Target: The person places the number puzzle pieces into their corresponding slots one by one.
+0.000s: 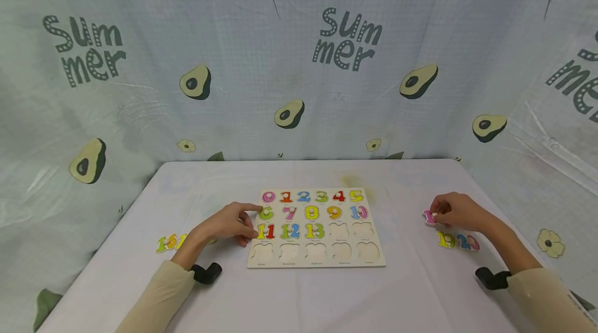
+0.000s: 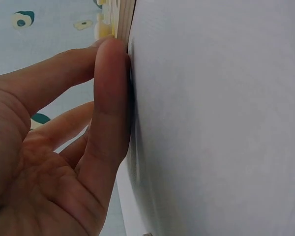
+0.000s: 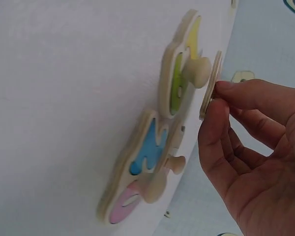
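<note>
The wooden number board (image 1: 280, 264) lies flat, with pieces 0 to 13 in its upper recesses. My left hand (image 1: 229, 224) touches the board's left edge, index finger by the green 6 (image 1: 266, 213) and thumb by the 11 (image 1: 266, 231); in the left wrist view the hand (image 2: 73, 132) reaches the board's edge (image 2: 124, 19). At the right, my right hand (image 1: 460, 211) pinches a pink number piece (image 1: 428, 217). That piece (image 3: 212, 83) appears edge-on between the thumb and finger of the hand (image 3: 255, 142) in the right wrist view.
Beside my right hand lie the 19 (image 1: 446, 240) and the 20 (image 1: 469, 242), with knobs up. A 16 piece (image 1: 166, 243) lies left of the board, and more pieces there are partly hidden by my left wrist. A patterned cloth (image 1: 345, 130) hangs behind the table.
</note>
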Motion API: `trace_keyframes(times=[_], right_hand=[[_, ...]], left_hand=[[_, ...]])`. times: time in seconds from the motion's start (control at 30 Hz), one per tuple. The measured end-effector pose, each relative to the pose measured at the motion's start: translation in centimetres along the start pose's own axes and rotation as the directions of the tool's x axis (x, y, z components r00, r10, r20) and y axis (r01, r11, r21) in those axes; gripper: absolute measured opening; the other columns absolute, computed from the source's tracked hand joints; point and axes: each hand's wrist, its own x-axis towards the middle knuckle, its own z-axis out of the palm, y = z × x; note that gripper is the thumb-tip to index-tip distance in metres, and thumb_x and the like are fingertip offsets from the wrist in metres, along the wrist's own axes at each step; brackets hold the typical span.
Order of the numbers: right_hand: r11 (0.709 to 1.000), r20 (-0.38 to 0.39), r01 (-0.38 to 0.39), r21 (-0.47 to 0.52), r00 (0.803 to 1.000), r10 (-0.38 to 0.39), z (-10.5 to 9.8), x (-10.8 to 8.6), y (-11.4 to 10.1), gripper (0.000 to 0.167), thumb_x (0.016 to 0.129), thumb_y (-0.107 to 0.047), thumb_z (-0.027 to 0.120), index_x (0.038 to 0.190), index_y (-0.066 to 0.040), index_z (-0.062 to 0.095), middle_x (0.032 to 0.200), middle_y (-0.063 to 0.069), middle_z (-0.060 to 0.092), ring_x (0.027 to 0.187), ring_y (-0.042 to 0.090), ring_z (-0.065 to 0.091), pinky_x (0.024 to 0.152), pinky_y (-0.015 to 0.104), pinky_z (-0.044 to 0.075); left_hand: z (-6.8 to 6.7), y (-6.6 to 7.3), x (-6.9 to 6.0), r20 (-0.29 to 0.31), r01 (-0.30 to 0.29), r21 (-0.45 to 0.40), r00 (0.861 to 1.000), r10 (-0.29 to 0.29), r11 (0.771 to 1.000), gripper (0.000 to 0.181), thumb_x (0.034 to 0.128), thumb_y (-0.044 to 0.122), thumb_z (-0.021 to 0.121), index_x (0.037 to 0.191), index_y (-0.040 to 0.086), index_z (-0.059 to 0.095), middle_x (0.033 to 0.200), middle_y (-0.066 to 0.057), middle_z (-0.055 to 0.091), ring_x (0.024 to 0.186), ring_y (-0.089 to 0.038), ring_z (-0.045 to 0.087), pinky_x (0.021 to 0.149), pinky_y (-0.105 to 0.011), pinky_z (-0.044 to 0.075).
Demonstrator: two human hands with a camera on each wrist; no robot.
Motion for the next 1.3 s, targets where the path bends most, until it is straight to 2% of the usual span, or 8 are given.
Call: trace_keyframes(times=[0.33, 0.57, 0.93, 1.3], right_hand=[[1.0, -0.005, 0.025, 0.015, 1.0, -0.025, -0.7, 0.3, -1.8, 0.011, 0.093, -0.011, 0.069, 0.101, -0.004, 0.068, 0.08, 0.001, 0.06, 0.069, 0.015, 0.055, 0.056, 0.027, 0.048], [0.997, 0.018, 0.069, 0.034, 0.997, -0.069, -0.6, 0.7, -3.9, 0.012, 0.093, -0.011, 0.07, 0.101, -0.003, 0.067, 0.081, 0.001, 0.062, 0.07, 0.015, 0.058, 0.061, 0.026, 0.051], [0.995, 0.041, 0.072, 0.073, 0.996, -0.075, 0.7, 2.3, -7.2, 0.012, 0.093, -0.012, 0.072, 0.1, -0.004, 0.068, 0.079, 0.002, 0.062, 0.068, 0.015, 0.058, 0.062, 0.027, 0.053], [0.988, 0.064, 0.118, 0.101, 0.99, -0.125, 2.5, 3.3, -10.6, 0.012, 0.091, -0.012, 0.075, 0.098, -0.006, 0.068, 0.079, 0.002, 0.063, 0.068, 0.015, 0.058, 0.062, 0.028, 0.053]], left_hand=[[0.1, 0.0, 0.1, 0.002, 0.016, -0.017, 1.0, -0.016, 1.0, 0.075, 0.086, 0.008, 0.081, 0.152, 0.002, 0.047, 0.082, -0.009, 0.064, 0.06, -0.014, 0.064, 0.062, -0.031, 0.059], [0.3, -0.1, 0.1, -0.001, 0.024, -0.006, 1.0, -0.025, 1.0, 0.075, 0.0862, 0.007, 0.081, 0.153, 0.002, 0.046, 0.081, -0.008, 0.063, 0.06, -0.014, 0.064, 0.062, -0.03, 0.059], [0.3, 0.2, 0.0, -0.001, 0.024, 0.017, 1.0, -0.024, 1.0, 0.079, 0.0847, 0.011, 0.083, 0.154, 0.002, 0.045, 0.082, -0.008, 0.062, 0.06, -0.014, 0.063, 0.062, -0.03, 0.058], [0.2, 0.4, 0.0, -0.004, 0.033, 0.0, 0.999, -0.033, 0.999, 0.079, 0.0851, 0.01, 0.083, 0.154, 0.003, 0.045, 0.083, -0.009, 0.062, 0.06, -0.015, 0.064, 0.062, -0.031, 0.059]])
